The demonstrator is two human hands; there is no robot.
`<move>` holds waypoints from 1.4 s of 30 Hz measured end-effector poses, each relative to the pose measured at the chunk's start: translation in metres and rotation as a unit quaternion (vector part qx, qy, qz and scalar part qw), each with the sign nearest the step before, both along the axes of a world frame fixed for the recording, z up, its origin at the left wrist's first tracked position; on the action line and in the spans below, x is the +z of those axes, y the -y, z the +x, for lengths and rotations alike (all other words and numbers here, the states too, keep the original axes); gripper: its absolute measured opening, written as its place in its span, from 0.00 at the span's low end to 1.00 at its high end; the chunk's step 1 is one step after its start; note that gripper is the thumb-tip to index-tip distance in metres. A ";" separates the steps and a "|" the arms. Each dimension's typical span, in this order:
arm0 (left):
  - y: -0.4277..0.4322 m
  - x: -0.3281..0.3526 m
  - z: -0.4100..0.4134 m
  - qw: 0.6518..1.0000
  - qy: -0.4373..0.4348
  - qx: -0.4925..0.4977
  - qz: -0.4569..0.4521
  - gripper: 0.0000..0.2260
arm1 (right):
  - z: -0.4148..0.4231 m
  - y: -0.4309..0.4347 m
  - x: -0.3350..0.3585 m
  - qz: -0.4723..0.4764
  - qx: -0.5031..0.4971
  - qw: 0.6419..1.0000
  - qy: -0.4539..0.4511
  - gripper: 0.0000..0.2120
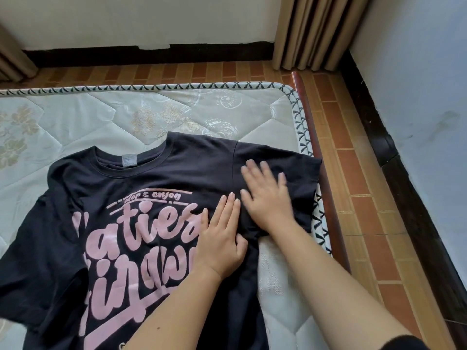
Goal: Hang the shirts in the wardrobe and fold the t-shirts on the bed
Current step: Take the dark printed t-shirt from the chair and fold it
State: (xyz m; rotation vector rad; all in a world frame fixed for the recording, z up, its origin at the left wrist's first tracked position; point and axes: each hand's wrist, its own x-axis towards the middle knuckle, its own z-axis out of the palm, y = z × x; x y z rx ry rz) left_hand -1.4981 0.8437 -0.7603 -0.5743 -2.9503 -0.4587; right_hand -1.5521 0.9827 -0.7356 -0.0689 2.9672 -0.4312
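A black t-shirt point(141, 178) with pink lettering lies spread front-up on the bed's bare quilted mattress point(75, 117), collar toward the far side. My left hand point(219, 236) presses flat on the shirt near the right armpit, fingers straight. My right hand point(267, 195) lies flat on the right sleeve with fingers spread; it is blurred by motion. The sleeve reaches the mattress's right edge. The shirt's lower part runs out of view at the bottom.
The mattress's piped edge point(300, 117) meets a red-brown wooden bed frame point(318, 137) on the right. Beyond it a tiled floor point(353, 173) runs to a pale wall with dark skirting. Beige curtains point(318, 31) hang at the far corner.
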 end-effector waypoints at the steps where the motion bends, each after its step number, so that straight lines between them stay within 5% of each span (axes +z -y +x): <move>1: 0.000 0.001 0.001 1.000 0.001 0.001 -0.001 0.31 | 0.000 -0.016 -0.002 0.027 -0.035 0.999 0.000 0.30; 7: -0.001 0.003 0.001 1.000 0.009 0.006 -0.013 0.31 | 0.009 -0.070 0.006 0.122 -0.155 0.978 0.065 0.27; 11: -0.001 0.005 0.001 1.000 0.005 0.007 -0.013 0.31 | -0.001 -0.045 0.016 0.139 -0.186 0.973 0.006 0.25; 17: -0.002 0.004 0.000 1.000 -0.001 0.010 -0.002 0.32 | 0.013 0.026 0.014 0.017 0.034 0.999 0.023 0.34; 21: -0.001 0.004 0.001 1.000 -0.011 0.010 0.008 0.31 | 0.029 0.009 0.001 0.032 -0.040 0.999 0.017 0.38; 24: -0.001 0.005 0.003 1.000 -0.006 0.004 0.025 0.29 | 0.037 0.003 0.011 0.058 -0.043 0.994 0.076 0.27; 32: 0.006 0.028 0.011 0.997 0.051 -0.040 0.050 0.21 | 0.106 0.038 0.073 -0.102 -0.027 0.989 0.106 0.24; 38: 0.054 0.060 0.046 0.993 0.053 -0.012 0.109 0.06 | 0.149 0.085 0.079 -0.171 -0.021 0.979 0.113 0.24; 42: 0.132 0.064 0.077 0.988 -0.013 0.046 0.145 0.12 | 0.150 0.134 0.082 -0.191 0.040 0.979 0.061 0.20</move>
